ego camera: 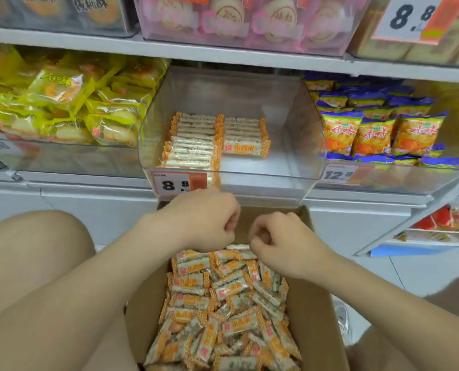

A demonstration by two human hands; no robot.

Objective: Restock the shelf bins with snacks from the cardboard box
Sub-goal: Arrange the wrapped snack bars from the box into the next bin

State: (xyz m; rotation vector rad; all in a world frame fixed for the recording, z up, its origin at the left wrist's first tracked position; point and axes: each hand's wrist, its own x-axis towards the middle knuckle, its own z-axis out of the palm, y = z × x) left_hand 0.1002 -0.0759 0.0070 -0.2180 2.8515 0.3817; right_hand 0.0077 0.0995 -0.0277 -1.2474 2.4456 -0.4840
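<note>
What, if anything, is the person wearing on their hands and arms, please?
Nothing shows on the left hand or the right hand: no gloves, rings, watch or bracelet. No sleeve comes into view either.

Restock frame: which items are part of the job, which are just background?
Job: cardboard box; loose snack bars in it; clear middle bin; stacked bars inside it; left hand and right hand, both curled over the box.
Background: yellow packets in the left bin; orange chip bags in the right bin; pink packs on the shelf above.
</note>
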